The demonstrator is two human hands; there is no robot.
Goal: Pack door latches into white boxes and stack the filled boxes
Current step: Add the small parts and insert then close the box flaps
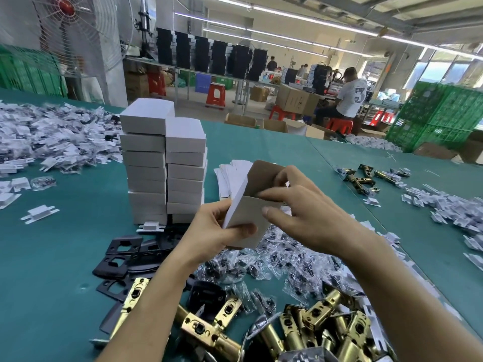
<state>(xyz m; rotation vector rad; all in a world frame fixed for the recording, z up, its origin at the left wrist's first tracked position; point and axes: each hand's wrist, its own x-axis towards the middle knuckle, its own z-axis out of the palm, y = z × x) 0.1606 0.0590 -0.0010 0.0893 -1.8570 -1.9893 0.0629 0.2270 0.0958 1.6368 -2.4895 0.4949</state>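
Just right of the stack point(162, 163) of closed boxes, and lifted off the green tabletop point(65, 244), a white box point(248, 215) stands upright between both hands. The left hand point(214, 236) grips its lower half, with the thumb flat on the front panel and the other fingers point(222, 206) curled round the box's left edge. The right hand point(308, 212) works the top. Its thumb presses the front panel near the mouth, and its curled fingers pinch the raised, brown-lined flap point(264, 176). The mouth is open, but whether a latch is already inside cannot be seen.

The box is thin card, so it is light and easily dented when empty. It is probably best held by its edges and corners, not squeezed across the wide faces, and the flap should fold along its crease. Nearer the camera than the stack, the brass latches point(209, 327) look heavy, hard and smooth, and the tubular body seems the surest place to grip one. A loaded box should be noticeably heavier, so its base will need support when it is set on the stack, whose right column is the lower.
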